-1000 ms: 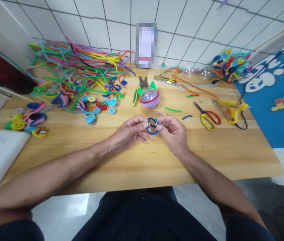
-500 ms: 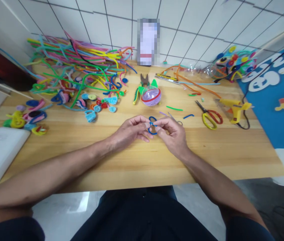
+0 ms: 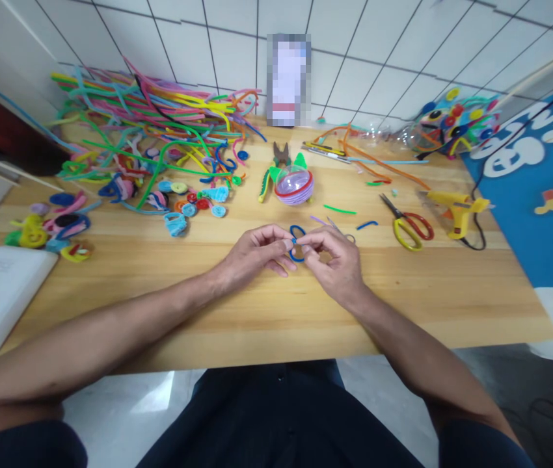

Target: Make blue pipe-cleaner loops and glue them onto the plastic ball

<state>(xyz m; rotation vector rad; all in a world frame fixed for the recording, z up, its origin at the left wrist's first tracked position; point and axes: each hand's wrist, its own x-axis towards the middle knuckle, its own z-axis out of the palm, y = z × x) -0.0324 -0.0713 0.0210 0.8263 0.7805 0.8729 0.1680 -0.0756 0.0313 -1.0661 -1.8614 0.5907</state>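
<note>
A blue pipe cleaner (image 3: 298, 258), bent into two loops one above the other, is pinched at its middle between both my hands. My left hand (image 3: 263, 252) grips it from the left with thumb and forefinger, the other fingers curled loosely beneath. From the right, my right hand (image 3: 334, 259) closes thumb and forefinger on the same middle part, hiding some of it. Just beyond the hands stands a clear ball (image 3: 295, 186) with purple coils below, a red band and green ears. Pliers (image 3: 265, 186) with green-yellow handles lie at its left.
Scissors (image 3: 407, 232) and a yellow glue gun (image 3: 458, 211) lie to the right. Small scissors (image 3: 350, 238) are partly behind my right hand. Cut green (image 3: 339, 209) and blue (image 3: 367, 225) pieces lie nearby. A pipe cleaner pile (image 3: 159, 110) fills the back left; a white box (image 3: 8, 299) sits front left.
My fingers have drawn closer together at the middle of the blue pipe cleaner, and its two loops now stand more upright. Small scissors have come into view behind my right hand.
</note>
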